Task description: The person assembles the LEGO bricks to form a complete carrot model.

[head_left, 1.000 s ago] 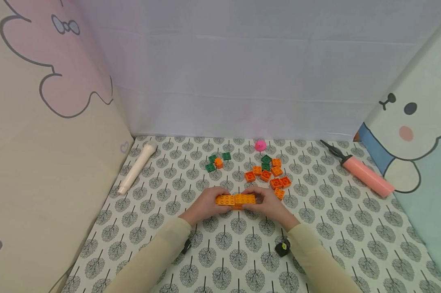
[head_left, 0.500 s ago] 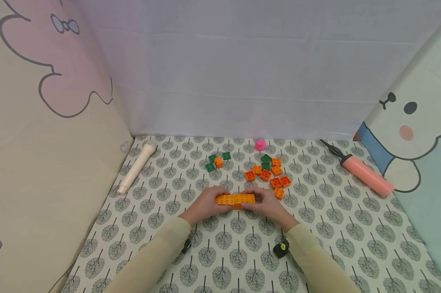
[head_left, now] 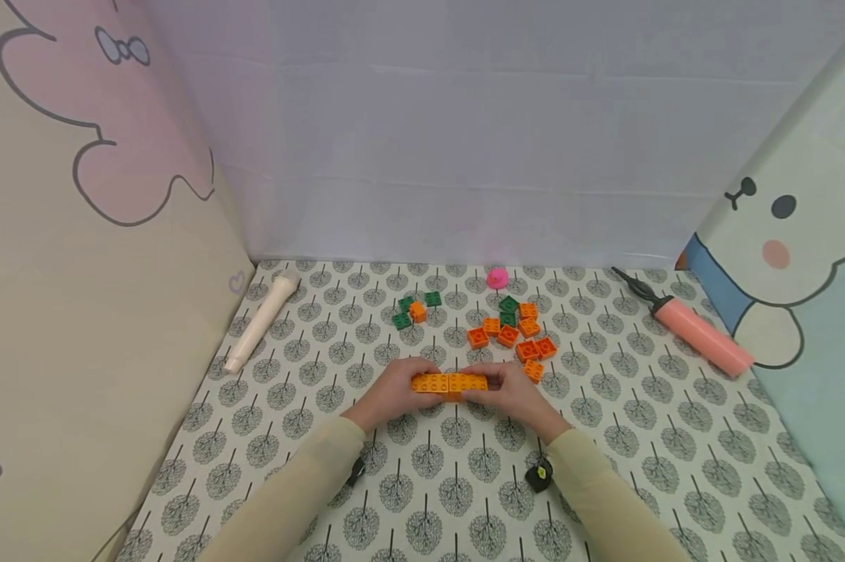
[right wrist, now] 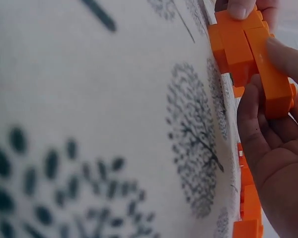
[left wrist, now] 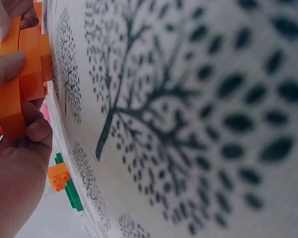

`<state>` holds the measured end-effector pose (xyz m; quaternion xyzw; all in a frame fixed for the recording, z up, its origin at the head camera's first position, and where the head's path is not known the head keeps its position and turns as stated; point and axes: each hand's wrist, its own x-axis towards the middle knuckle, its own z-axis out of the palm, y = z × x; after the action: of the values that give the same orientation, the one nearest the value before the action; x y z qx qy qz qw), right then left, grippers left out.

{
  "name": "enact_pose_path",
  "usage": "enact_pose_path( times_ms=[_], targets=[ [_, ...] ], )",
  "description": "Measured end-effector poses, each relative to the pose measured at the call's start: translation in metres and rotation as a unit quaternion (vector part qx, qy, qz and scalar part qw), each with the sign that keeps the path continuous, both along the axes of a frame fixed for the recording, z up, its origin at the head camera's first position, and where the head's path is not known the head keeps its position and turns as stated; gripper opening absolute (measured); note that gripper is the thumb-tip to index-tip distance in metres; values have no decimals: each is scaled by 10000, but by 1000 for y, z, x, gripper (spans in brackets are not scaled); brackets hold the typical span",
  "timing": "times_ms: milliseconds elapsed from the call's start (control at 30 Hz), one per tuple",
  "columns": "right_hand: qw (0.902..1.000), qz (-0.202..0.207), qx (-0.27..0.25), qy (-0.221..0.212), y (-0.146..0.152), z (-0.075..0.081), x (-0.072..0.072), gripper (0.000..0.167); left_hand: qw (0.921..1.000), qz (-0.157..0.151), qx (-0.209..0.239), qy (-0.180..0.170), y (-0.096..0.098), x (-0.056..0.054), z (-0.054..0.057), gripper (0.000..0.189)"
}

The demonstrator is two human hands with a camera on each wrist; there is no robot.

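Observation:
Two orange toy building bricks sit end to end, studs up, atop a narrower orange stack (right wrist: 237, 47) at the middle of the table. My left hand (head_left: 402, 388) grips the left top brick (head_left: 429, 383), thumb on the near side and fingers behind. The right top brick (head_left: 468, 383) is held by my right hand (head_left: 508, 392) in the same way. In the left wrist view, a brick and a smaller block show below the long top brick (left wrist: 11, 111). The right wrist view shows the long brick (right wrist: 270, 74) jutting out past the stack beneath it.
Beyond my right hand lie several loose orange bricks (head_left: 508, 336) and two green ones (head_left: 509, 304). Green bricks (head_left: 432, 299) surround an orange block (head_left: 418, 312) at back centre. A pink toy (head_left: 497, 279), a white stick (head_left: 263, 321) and a pink pump (head_left: 703, 336) lie farther out.
The right top brick has come down slightly and in against the left one, so their tops now look level. My left hand has stayed almost still.

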<state>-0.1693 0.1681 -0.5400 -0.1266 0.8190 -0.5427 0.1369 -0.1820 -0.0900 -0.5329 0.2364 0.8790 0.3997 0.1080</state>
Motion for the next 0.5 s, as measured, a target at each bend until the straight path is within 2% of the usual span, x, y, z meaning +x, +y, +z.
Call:
enact_pose_path(
  times_ms=[200,500],
  targets=[
    [9985,-79,541,-24,-1,6,-1,42,10000,-48,-54,44,-1,-1,-2,31],
    [9985,146,531,55,-2,8,-4,44,9999,-104,-95,85,0,-1,-2,30]
  ],
)
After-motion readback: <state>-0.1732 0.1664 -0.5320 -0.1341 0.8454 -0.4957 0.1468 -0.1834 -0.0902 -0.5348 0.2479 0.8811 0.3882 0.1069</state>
